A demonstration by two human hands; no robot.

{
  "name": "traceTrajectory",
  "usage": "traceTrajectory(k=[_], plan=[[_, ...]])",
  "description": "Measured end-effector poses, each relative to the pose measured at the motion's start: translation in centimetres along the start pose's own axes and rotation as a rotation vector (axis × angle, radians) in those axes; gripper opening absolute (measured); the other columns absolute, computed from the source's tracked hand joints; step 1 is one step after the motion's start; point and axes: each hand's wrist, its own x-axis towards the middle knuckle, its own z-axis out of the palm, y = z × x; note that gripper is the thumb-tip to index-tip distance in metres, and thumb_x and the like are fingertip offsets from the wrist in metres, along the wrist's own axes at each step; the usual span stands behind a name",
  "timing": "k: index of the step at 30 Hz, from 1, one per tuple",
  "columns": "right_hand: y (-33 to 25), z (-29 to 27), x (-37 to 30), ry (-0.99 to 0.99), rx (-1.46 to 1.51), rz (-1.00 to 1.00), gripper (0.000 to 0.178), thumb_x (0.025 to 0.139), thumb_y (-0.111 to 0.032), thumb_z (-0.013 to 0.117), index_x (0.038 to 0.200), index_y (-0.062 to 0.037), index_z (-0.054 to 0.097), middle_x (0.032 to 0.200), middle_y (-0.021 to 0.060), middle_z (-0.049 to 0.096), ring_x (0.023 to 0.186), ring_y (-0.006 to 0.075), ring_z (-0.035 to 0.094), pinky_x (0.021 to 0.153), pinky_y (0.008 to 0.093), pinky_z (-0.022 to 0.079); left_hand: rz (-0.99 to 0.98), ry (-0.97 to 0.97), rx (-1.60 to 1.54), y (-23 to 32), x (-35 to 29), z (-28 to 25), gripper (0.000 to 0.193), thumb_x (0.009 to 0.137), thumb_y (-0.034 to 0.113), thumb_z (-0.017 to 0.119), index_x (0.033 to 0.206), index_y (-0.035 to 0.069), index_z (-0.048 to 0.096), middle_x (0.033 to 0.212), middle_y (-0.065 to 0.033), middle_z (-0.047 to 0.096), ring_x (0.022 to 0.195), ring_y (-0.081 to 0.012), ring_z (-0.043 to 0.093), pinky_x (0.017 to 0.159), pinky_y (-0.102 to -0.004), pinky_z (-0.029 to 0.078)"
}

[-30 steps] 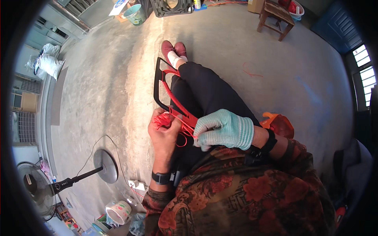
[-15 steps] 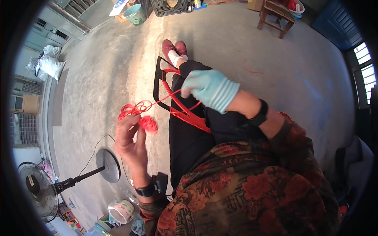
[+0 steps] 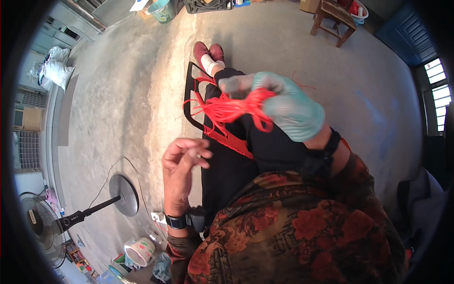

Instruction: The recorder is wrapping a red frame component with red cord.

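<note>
My right hand (image 3: 291, 106), in a pale teal knit glove, grips a loose bundle of red cord (image 3: 231, 106) above my thighs. The bundle is pinched in its middle, with loops fanning out to the left and hanging below the fingers. My left hand (image 3: 182, 163) is bare, its fingers loosely bent and apart, and nothing shows in it. Across my legs lies a curved black frame (image 3: 187, 92) with red cord wound or woven along it, making a red band (image 3: 231, 146). The cord bundle and glove hide part of this frame.
A standing fan (image 3: 42, 225) with a round base (image 3: 124, 195) is at the left, its cable on the floor. A patterned bucket (image 3: 140, 251) stands at lower left. White sacks (image 3: 57, 71) lean by the left wall. A wooden stool (image 3: 333, 21) stands at far right.
The red cord bundle has passed from my left hand to my right. My left hand has moved right and down and let go of it.
</note>
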Motion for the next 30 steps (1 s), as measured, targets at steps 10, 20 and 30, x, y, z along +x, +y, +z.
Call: traceTrajectory(k=[10,20,30], plan=[[-0.9,3.2,-2.7,0.267,0.407,0.629,0.031,0.096,-0.033,0.053,0.109,-0.0045,0.053,0.071,-0.0015,0.047,0.057,0.0085,0.043,0.061,0.0242,0.042,-0.054,-0.351,-1.022,-2.0,-2.6,1.1,0.038,0.090,0.040,0.058,0.105,0.006,0.054,0.096,-0.0075,0.052,0.086,-0.0204,0.047,0.065,-0.0303,0.047],[6.0,2.7,-1.5,0.131,-0.073,0.831,0.027,0.092,-0.027,0.056,0.103,-0.0031,0.060,0.063,0.0022,0.052,0.053,0.0110,0.051,0.050,0.0254,0.045,-0.282,0.139,-0.445,-3.2,-7.4,0.5,0.024,0.097,0.029,0.052,0.090,0.006,0.055,0.058,0.0056,0.032,0.046,-0.0039,0.027,0.037,-0.0175,0.026],[0.7,-7.2,-1.1,0.781,0.340,0.221,0.026,0.098,-0.024,0.047,0.108,-0.0020,0.057,0.080,0.0030,0.059,0.068,0.0170,0.059,0.062,0.0304,0.051,-0.045,-0.112,-0.376,-0.4,-4.4,1.3,0.024,0.095,0.029,0.053,0.088,0.006,0.048,0.061,-0.0025,0.044,0.048,-0.0126,0.040,0.041,-0.0253,0.038]])
